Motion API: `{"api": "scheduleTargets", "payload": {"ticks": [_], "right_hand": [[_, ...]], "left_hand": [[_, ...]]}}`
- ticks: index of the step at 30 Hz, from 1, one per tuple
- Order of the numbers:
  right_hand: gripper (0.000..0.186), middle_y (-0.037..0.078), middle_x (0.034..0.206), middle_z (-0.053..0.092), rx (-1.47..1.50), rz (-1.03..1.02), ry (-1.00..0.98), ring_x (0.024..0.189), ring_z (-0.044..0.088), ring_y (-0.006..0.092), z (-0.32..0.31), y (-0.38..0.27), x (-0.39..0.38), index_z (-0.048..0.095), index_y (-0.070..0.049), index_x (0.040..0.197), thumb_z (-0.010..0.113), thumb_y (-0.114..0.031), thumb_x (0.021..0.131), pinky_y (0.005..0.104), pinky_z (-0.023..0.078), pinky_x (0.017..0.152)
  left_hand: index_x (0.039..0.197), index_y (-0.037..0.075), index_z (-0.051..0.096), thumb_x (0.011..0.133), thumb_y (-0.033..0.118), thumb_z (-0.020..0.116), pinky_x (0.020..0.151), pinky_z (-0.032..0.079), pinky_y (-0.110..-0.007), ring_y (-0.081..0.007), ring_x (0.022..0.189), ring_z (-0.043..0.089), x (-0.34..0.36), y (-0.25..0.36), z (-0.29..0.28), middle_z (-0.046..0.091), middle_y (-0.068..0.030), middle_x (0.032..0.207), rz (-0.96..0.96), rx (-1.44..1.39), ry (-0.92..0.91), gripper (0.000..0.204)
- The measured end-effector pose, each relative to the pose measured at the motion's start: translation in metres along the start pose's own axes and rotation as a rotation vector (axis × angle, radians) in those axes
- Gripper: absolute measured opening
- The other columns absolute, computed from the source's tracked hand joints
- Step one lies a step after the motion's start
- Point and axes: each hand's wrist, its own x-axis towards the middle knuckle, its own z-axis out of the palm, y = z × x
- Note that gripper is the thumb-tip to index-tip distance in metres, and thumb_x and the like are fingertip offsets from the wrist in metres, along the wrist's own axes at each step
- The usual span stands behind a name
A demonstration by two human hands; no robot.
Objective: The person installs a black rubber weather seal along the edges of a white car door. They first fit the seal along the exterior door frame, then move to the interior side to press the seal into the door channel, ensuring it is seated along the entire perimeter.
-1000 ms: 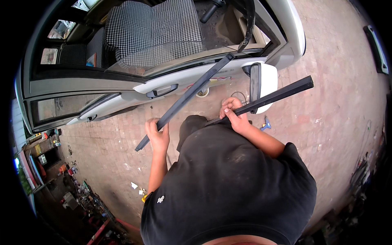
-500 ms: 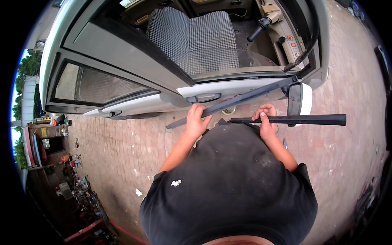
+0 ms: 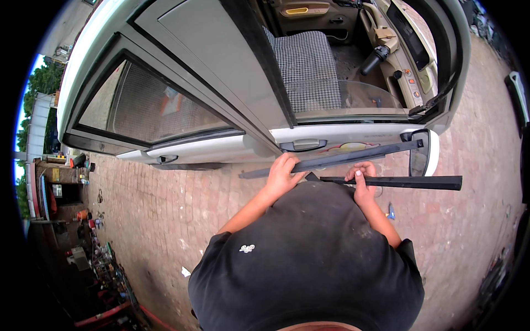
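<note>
Your left hand (image 3: 284,172), mid-frame: closed around grey strip (image 3: 353,158) near its lower-left end, axis rising rightward; your right hand (image 3: 361,177): pinching black strip (image 3: 419,182), running right

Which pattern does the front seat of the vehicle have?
The front seat has a small dark-and-white check, resembling houndstooth; it shows best in the head view.

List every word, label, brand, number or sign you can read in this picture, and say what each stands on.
No text is readable.
White van front door: small dark lettering near the mirror, too small to read.
Black T-shirt: small white emblem, too blurred to read.
Dashboard switches: any symbols too small to tell.
Two dark trim strips: no lettering discernible.
</note>
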Motion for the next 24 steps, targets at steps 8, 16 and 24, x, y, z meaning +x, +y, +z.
{"api": "scheduleTargets", "payload": {"ticks": [8,16,24], "right_hand": [[0.015,0.008,0.076,0.056,-0.027,-0.027,0.024,0.07,0.055,0.015,0.003,0.001,0.002,0.045,-0.002,0.111,0.05,-0.013,0.101,0.0309,0.049,0.071],[0.017,0.008,0.075,0.056,-0.068,-0.032,0.013,0.07,0.056,0.0151,-0.007,-0.009,0.009,0.045,-0.001,0.111,0.05,-0.015,0.102,0.0312,0.049,0.07],[0.024,0.01,0.078,0.056,-0.057,-0.077,0.01,0.072,0.056,0.0164,-0.023,-0.008,0.013,0.044,-0.001,0.114,0.05,-0.022,0.103,0.0324,0.05,0.071]], "left_hand": [[0.097,0.005,0.059,0.072,0.017,0.083,0.076,0.05,-0.044,-0.0356,0.09,0.06,0.011,-0.001,-0.007,0.06,-0.0117,0.099,0.06,-0.007,-0.007,0.036],[0.098,0.003,0.059,0.068,0.009,0.083,0.078,0.049,-0.044,-0.0358,0.091,0.059,0.026,0.006,-0.01,0.059,-0.0129,0.1,0.111,0.03,0.025,0.039],[0.099,0.004,0.059,0.069,0.011,0.084,0.074,0.05,-0.043,-0.0352,0.088,0.061,0.033,0.026,-0.001,0.061,-0.0123,0.097,0.118,0.01,-0.003,0.04]]}}
